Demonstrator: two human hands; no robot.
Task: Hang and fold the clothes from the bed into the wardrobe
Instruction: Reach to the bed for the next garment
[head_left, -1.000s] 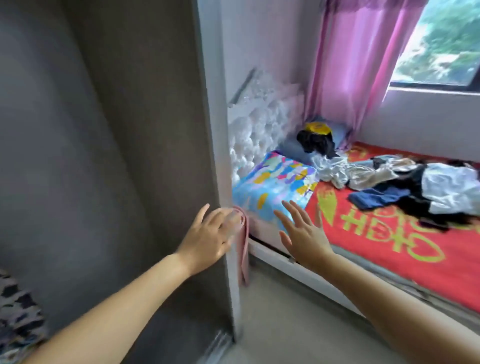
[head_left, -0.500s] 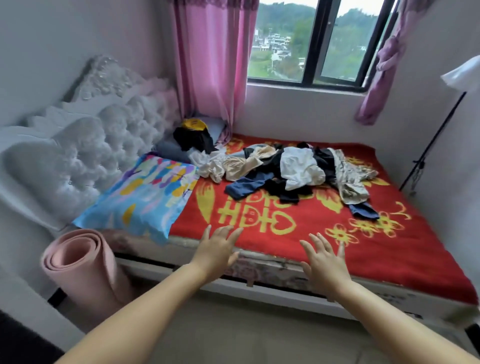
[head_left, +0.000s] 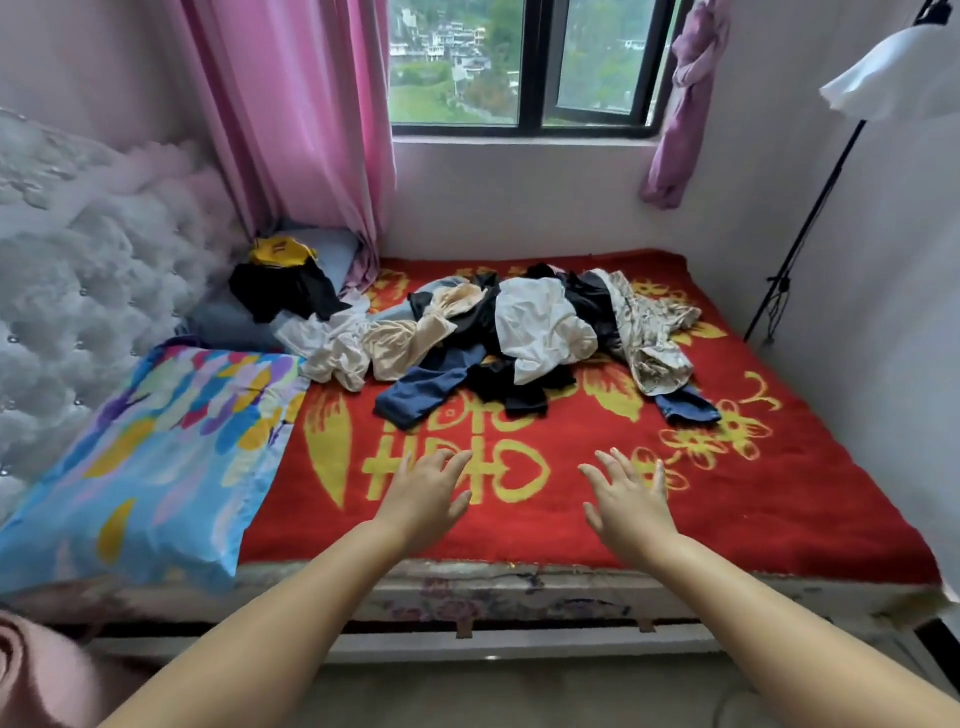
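I'm looking down on the bed (head_left: 810, 509), its red blanket printed with yellow characters, filling the middle of my view. At 9 o'clock a bright patterned pillow (head_left: 156, 457) lies against the white tufted headboard (head_left: 78, 280). The pile of clothes (head_left: 519, 338) sprawls at 12 o'clock, far side of the bed, well apart from my hands. My left hand (head_left: 426, 493) and right hand (head_left: 628, 506) reach out over the blanket's near edge, both with fingers spread and holding nothing
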